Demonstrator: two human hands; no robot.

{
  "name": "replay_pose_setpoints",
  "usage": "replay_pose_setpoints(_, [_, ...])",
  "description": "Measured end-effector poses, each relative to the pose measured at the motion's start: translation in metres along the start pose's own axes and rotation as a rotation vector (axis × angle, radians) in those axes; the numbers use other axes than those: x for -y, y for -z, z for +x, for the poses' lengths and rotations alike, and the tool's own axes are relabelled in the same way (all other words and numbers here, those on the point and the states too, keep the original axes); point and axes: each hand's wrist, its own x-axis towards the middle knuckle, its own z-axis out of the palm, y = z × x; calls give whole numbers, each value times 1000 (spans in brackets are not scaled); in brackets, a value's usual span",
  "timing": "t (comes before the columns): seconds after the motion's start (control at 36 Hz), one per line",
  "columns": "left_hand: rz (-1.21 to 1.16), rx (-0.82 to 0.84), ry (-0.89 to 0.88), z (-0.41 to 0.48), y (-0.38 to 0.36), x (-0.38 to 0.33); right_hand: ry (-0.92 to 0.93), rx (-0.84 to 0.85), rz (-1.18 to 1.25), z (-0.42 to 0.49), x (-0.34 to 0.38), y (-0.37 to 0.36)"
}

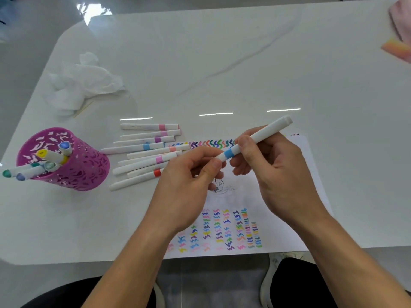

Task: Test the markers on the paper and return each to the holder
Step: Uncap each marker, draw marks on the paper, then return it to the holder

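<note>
Grips with the right hand (273, 172) one blue-banded marker (266, 131) by its barrel, tilted above the paper (278, 241). Pinches its lower end between thumb and forefinger of the left hand (191, 187). Well off to the left on the table (222, 63): one purple holder (75, 172), five markers inside, coloured ends up. Between holder and paper: about nine loose markers (144, 163) in a rough row. Farther back: one crumpled tissue (84, 83).

Marker (255, 138) tip hidden by left hand (189, 185) fingers, pink item (400, 21) cut off at right edge
</note>
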Motion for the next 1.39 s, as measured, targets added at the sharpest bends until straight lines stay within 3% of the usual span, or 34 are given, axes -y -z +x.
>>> replay_pose_setpoints(0.22, [-155, -34, -8, -4, 1, 2, 17, -47, 38, -6, -4, -14])
replay_pose_setpoints(0.69, [-143, -130, -63, -2, 8, 1, -85, -2, 193, -8, -9, -26])
replay_pose_setpoints(0.81, [-161, -207, -66, -3, 18, -2, -114, 51, 147, -6, -10, -29])
replay_pose_setpoints(0.97, [-288, -391, -128, -6, 34, -9, -148, -34, 108, 2, -19, -26])
replay_pose_setpoints(1.14, [-187, -511, -251, -14, 45, -10, -151, -111, 95, 4, -25, -21])
replay_pose_setpoints(1.39, [205, -785, -528, -23, 75, -2, -177, -92, -8, 2, -32, -26])
